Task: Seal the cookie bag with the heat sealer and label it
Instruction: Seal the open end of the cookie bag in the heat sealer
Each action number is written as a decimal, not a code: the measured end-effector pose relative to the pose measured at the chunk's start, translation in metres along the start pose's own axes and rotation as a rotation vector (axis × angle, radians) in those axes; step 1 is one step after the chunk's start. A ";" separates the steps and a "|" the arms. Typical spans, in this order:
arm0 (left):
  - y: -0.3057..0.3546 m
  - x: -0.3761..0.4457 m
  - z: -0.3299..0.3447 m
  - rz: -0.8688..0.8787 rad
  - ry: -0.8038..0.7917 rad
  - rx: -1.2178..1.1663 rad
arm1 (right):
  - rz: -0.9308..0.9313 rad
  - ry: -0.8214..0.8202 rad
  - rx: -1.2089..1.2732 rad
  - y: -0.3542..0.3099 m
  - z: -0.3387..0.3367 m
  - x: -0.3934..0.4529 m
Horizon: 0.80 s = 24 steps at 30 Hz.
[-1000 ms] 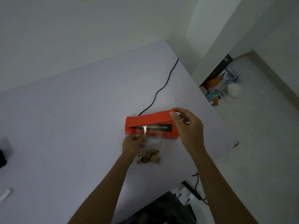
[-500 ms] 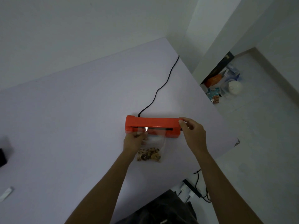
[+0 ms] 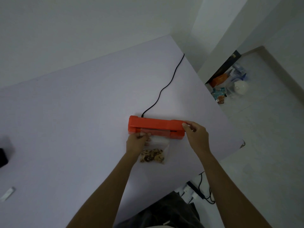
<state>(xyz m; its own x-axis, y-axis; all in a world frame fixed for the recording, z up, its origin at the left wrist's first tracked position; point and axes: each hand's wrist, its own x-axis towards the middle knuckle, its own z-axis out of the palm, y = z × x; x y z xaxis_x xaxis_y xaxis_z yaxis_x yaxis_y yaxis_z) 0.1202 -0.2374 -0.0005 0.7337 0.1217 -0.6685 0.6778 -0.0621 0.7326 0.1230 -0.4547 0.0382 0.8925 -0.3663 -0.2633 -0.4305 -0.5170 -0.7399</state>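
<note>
An orange heat sealer (image 3: 156,125) lies across the white table (image 3: 82,112) with its lid down. A clear cookie bag (image 3: 154,152) lies in front of it, cookies at the bottom, its top edge tucked into the sealer's slot. My left hand (image 3: 137,143) pinches the bag's upper left part just below the slot. My right hand (image 3: 195,134) grips the right end of the sealer's lid with thumb and fingers.
A black power cord (image 3: 166,86) runs from the sealer's back to the table's far edge. A small white strip (image 3: 7,194) and a dark object (image 3: 3,157) sit at the left edge. The table's right edge is close; clutter (image 3: 228,86) lies on the floor beyond.
The sealer's lid, raised a second ago, has come down onto the bag's top under my right hand. My left hand has stayed on the bag.
</note>
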 end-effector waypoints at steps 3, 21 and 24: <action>0.001 -0.001 0.000 0.000 0.003 -0.011 | 0.008 -0.007 0.025 0.002 0.000 0.001; -0.024 0.013 -0.044 0.014 -0.232 0.270 | 0.164 -0.070 0.135 0.018 -0.002 0.012; -0.023 0.016 -0.045 0.012 -0.254 0.289 | 0.158 -0.071 0.129 0.019 -0.002 0.010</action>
<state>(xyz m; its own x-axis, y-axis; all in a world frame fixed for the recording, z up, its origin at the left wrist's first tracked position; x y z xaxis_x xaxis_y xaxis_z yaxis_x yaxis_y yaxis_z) 0.1143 -0.1892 -0.0221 0.7056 -0.1278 -0.6970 0.6278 -0.3434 0.6985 0.1237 -0.4700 0.0224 0.8243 -0.3774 -0.4219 -0.5491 -0.3520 -0.7580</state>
